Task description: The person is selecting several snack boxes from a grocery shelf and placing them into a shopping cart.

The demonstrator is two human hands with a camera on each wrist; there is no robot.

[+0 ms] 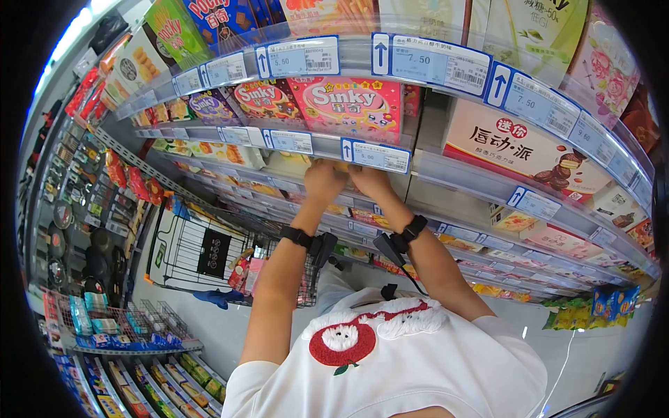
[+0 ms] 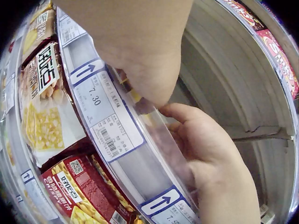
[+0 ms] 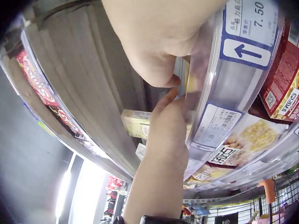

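Observation:
Both hands reach into a shelf compartment behind its clear plastic front guard (image 2: 166, 140). Between them a narrow yellow strip of a package (image 1: 341, 166) shows; the rest is covered by the hands and guard, so its kind stays hidden. My left hand (image 1: 325, 182) holds it from the left, its fingers mostly out of sight. From the right, my right hand (image 1: 371, 182) holds it with fingers bent; in the left wrist view this right hand (image 2: 205, 140) has its thumb toward the left hand. Further along the same shelf stands a pale yellow box (image 3: 135, 123).
Pink Sinky boxes (image 1: 346, 110) line the shelf above. A white-and-red chocolate pie box (image 1: 526, 150) stands to the right. Price labels (image 1: 376, 154) run along the shelf edges. A shopping cart (image 1: 188, 251) with goods stands at the left.

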